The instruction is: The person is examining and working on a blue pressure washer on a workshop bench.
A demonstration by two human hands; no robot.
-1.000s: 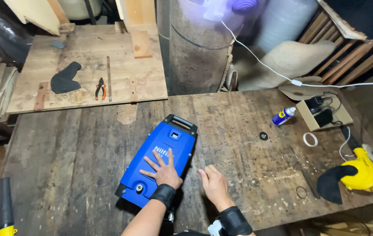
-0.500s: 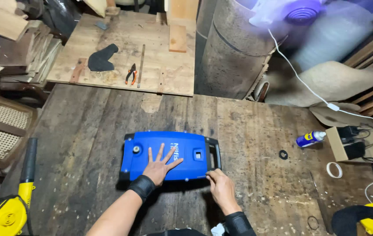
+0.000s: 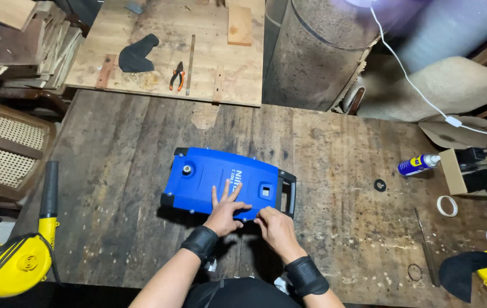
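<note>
Wooden workbench (image 3: 112, 171): one blue machine (image 3: 220, 182), two hands (image 3: 223, 214) on it.

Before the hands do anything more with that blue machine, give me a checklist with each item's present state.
1. Blue machine lies flat on the wooden table: ok.
2. Left hand rests spread on its top face: ok.
3. Right hand is at its near edge; whether the fingers grip anything: cannot tell.
4. Black handle on its right end is free of both hands: ok.
5. Spray can and black ring lie apart from the machine: ok.
6. Pliers within reach, on the far board: not ok.
</note>
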